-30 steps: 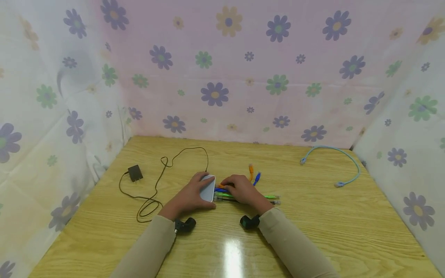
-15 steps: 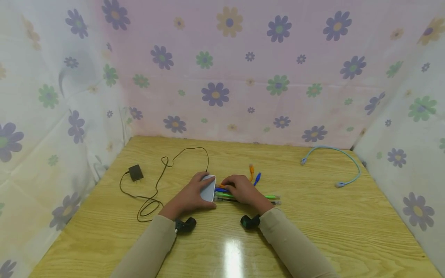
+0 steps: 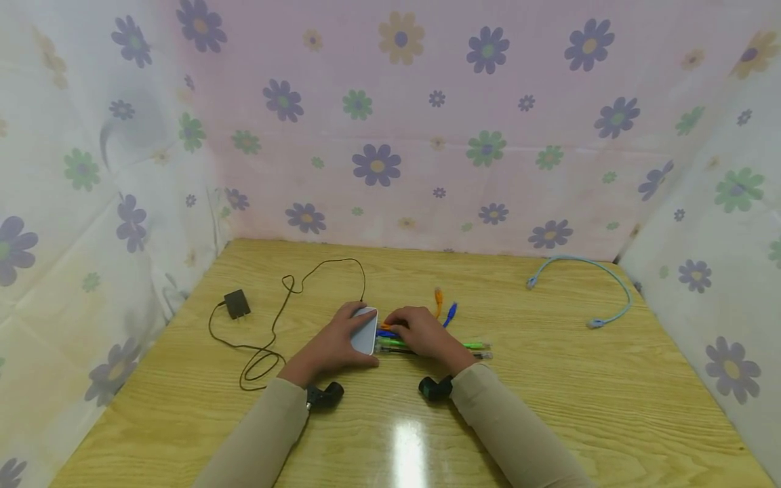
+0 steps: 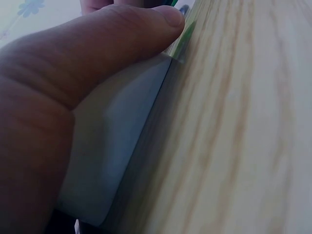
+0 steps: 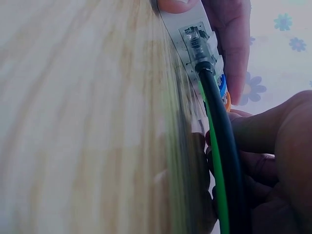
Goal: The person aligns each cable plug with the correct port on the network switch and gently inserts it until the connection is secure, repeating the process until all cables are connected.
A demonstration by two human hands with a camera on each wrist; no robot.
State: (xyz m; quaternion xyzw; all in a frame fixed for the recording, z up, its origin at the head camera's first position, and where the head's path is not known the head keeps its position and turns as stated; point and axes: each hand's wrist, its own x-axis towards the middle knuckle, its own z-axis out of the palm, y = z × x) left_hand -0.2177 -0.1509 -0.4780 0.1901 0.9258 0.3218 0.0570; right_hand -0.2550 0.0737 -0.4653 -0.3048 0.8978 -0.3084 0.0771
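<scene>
My left hand point(image 3: 329, 344) grips a small white network switch point(image 3: 365, 333) by its sides, thumb along the near edge. The switch's port side faces right, and the clear plug of a black network cable point(image 5: 222, 122) sits in one port. Beside it run a green network cable point(image 3: 472, 346) and a blue network cable point(image 3: 450, 314), their ends at the ports. With fingertips close to the ports, my right hand point(image 3: 424, 332) pinches an orange network cable point(image 3: 438, 301). The orange plug is hidden by the fingers in the head view.
A light blue network cable point(image 3: 627, 291) lies curved at the back right. On the left, a black power adapter point(image 3: 236, 304) lies with its thin cord point(image 3: 274, 332) looping to the switch's far side. Flowered curtains point(image 3: 390, 135) enclose the wooden table point(image 3: 549, 393).
My right hand has shifted very slightly left, and the free end of the orange cable has moved a little with it. The left hand and the switch stay in place.
</scene>
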